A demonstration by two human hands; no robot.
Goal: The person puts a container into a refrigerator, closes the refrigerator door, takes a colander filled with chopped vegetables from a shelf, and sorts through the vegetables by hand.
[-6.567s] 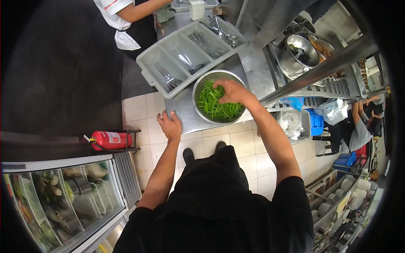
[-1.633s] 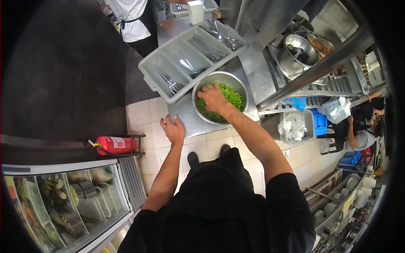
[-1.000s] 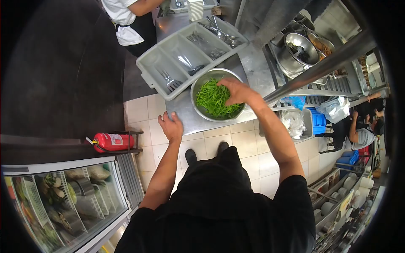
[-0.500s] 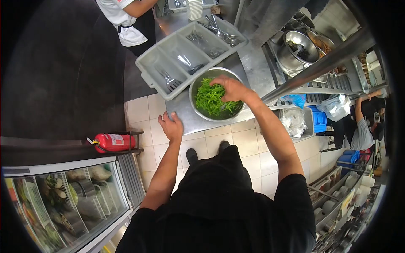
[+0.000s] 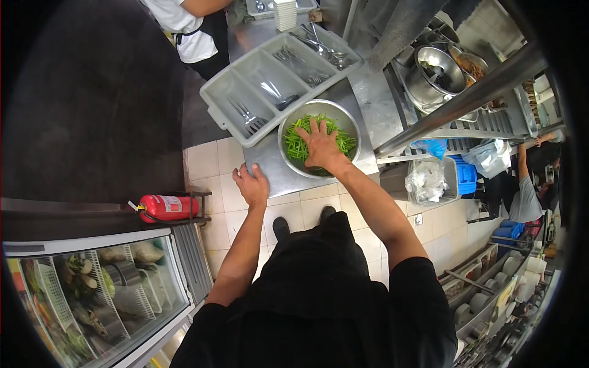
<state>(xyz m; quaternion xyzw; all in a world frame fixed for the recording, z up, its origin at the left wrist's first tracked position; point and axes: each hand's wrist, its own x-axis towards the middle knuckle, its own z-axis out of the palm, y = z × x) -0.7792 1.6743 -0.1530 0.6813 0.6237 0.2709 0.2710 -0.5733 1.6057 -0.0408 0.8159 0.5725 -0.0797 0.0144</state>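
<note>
A round metal bowl (image 5: 284,153) stands on the steel counter (image 5: 273,173) and holds cut green vegetable stalks (image 5: 297,145). My right hand (image 5: 321,146) lies palm down on the stalks inside the bowl, its fingers spread. My left hand (image 5: 251,184) is at the counter's front left corner, fingers apart and holding nothing; whether it presses on the edge I cannot tell. Just behind the bowl sits a grey cutlery tray (image 5: 230,92) with forks (image 5: 248,116) and other cutlery in its compartments.
A person in a white top (image 5: 195,40) stands at the far left of the counter. At right are a metal pole (image 5: 454,107), a rack with metal pots (image 5: 423,83) and a bin (image 5: 429,184). A fire extinguisher (image 5: 169,208) and a glass-fronted fridge (image 5: 98,288) stand at left.
My right hand has gone from curled fingers among the stalks to spread and flat on top of them, a little nearer to me. My left hand has hardly moved.
</note>
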